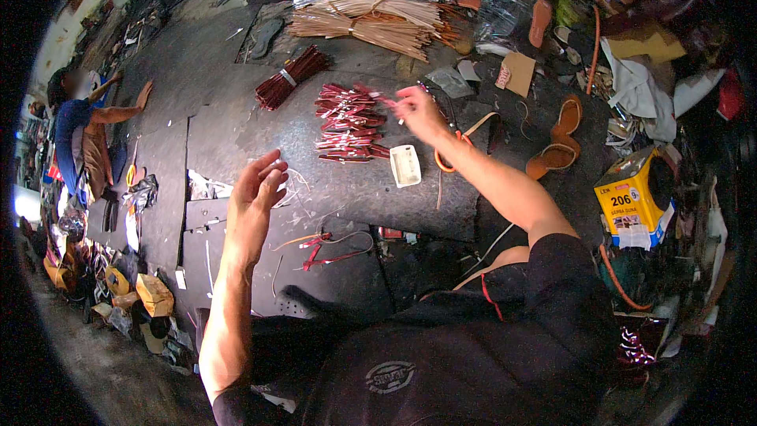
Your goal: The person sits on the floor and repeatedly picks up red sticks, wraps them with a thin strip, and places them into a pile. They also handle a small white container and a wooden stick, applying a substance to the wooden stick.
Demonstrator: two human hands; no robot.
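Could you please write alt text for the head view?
The right hand holds a blurred red strip beside a pile of similar strips and a white tray; the left hand is open. Another person is at far left.

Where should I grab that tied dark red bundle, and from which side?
Probably around the pale band near the middle of the dark red bundle, from the near side, where the left hand hovers: the band cinches its long slanting strips together.
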